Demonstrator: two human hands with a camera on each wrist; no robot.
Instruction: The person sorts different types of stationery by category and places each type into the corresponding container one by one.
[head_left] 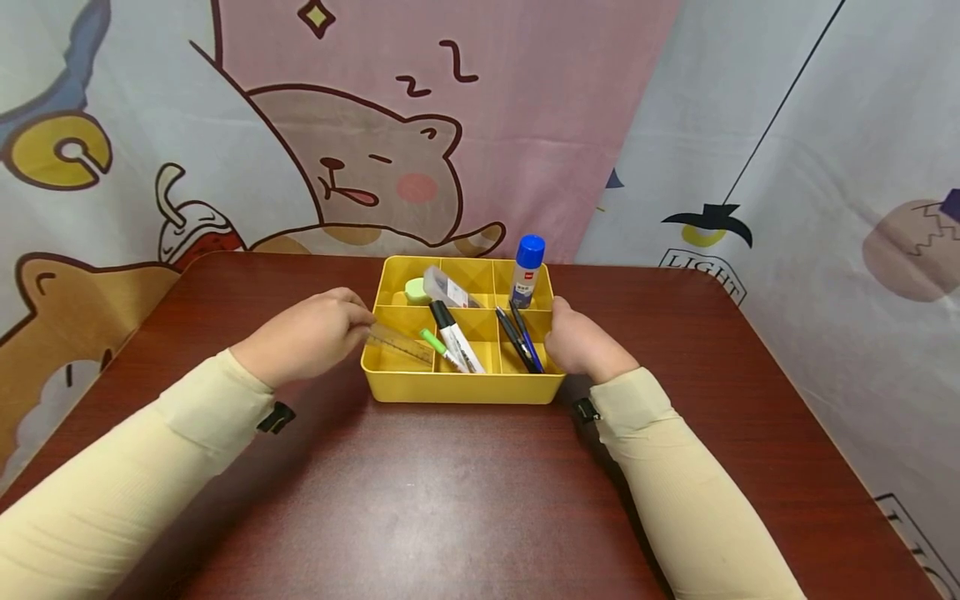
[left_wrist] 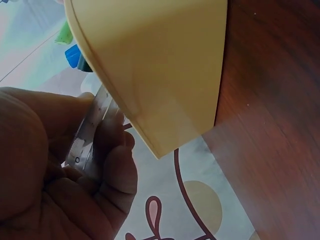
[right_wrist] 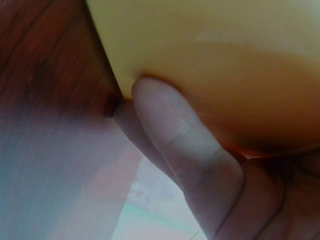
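Note:
My left hand (head_left: pixel 315 335) pinches a clear ruler (head_left: pixel 403 344) at its left end, over the near-left compartment of a yellow divided tray (head_left: pixel 465 387). In the left wrist view the ruler (left_wrist: pixel 90 130) lies between thumb and fingers beside the tray's outer wall (left_wrist: pixel 160 70). My right hand (head_left: pixel 585 340) grips the tray's right side wall. The right wrist view shows fingers (right_wrist: pixel 175 125) against the wall's outside; the thumb cannot be made out there. A black-capped marker (head_left: pixel 456 335) and a green-capped pen (head_left: pixel 442 350) lean in the near-middle compartment.
Two pens (head_left: pixel 519 342) lean in the near-right compartment, with an upright blue-capped glue stick (head_left: pixel 527 271) behind. At the tray's back are a pale green rounded thing (head_left: pixel 416 291) and a translucent case (head_left: pixel 448 288). A brown table (head_left: pixel 405 492) meets a cartoon-print cloth (head_left: pixel 540 125).

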